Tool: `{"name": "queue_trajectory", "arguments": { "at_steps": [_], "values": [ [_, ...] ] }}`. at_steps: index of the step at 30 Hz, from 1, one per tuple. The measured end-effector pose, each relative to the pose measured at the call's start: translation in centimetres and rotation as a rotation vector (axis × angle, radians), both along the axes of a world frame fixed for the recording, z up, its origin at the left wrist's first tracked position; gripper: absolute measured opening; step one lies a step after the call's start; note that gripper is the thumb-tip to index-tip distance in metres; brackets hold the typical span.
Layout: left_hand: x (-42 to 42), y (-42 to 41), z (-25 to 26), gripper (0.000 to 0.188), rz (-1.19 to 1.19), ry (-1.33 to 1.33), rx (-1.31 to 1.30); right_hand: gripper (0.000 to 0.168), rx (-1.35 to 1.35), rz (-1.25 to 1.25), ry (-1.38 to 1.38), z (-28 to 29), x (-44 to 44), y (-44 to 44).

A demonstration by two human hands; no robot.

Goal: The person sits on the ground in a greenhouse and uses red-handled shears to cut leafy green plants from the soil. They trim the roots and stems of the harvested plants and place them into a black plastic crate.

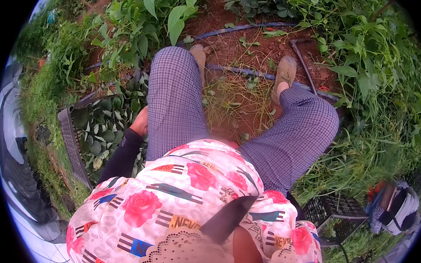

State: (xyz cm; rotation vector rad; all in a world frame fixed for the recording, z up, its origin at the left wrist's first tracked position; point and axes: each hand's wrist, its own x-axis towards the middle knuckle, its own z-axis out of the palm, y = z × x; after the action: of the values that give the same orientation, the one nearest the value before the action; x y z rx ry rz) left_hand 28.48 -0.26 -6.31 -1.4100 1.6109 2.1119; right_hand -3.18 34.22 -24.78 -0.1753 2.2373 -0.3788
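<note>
My left hand (140, 121) is partly hidden behind my left knee, with a dark sleeve (123, 152) up to the wrist. It hangs beside a dark plastic crate (68, 138) packed with green leafy plants (103, 129). Whether its fingers hold anything is hidden. My right hand is out of view; only a bit of dark sleeve (295, 206) shows by my right hip. Before me, between my shoes, dry cut stems (237, 100) lie over reddish soil (218, 121).
Blue drip hoses (249, 72) cross the ground at my feet. A metal-handled tool (303, 63), its type unclear, lies beside my right shoe (285, 74). Tall weeds (382, 51) grow on both sides. Behind right are a black crate (331, 211) and bundled cloth (395, 209).
</note>
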Motion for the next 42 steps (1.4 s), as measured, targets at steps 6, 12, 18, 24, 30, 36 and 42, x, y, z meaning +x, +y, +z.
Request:
{"name": "queue_trajectory", "arguments": {
  "at_steps": [6, 12, 18, 24, 30, 36, 42],
  "values": [
    [1.2, 4.9, -9.1, 0.026, 0.171, -0.196, 0.316, 0.022, 0.105, -0.044, -0.085, -4.9, -2.0, -2.6],
    [-6.0, 4.5, -16.1, 0.026, 0.301, -0.265, 0.353, 0.021, 0.276, -0.219, -0.219, -8.6, -0.6, 1.5],
    [-11.2, 3.1, -18.4, 0.025, 0.364, -0.356, 0.37, 0.02, 0.328, -0.315, -0.315, -10.3, -1.7, 0.9],
    [-13.2, 2.5, -17.3, 0.025, 0.388, -0.432, 0.381, 0.02, 0.304, -0.368, -0.365, -8.8, -2.8, -1.9],
    [-13.0, 3.2, -16.7, 0.024, 0.422, -0.401, 0.379, 0.019, 0.23, -0.333, -0.345, -6.8, -3.9, -4.3],
    [-10.7, 4.3, -16.8, 0.024, 0.428, -0.281, 0.353, 0.018, 0.127, -0.332, -0.245, -5.6, -2.8, -2.3],
    [-4.8, 2.4, -12.5, 0.024, 0.255, -0.211, 0.311, 0.018, 0.041, -0.566, -0.026, 1.5, -1.4, 9.0]
  ]
}}
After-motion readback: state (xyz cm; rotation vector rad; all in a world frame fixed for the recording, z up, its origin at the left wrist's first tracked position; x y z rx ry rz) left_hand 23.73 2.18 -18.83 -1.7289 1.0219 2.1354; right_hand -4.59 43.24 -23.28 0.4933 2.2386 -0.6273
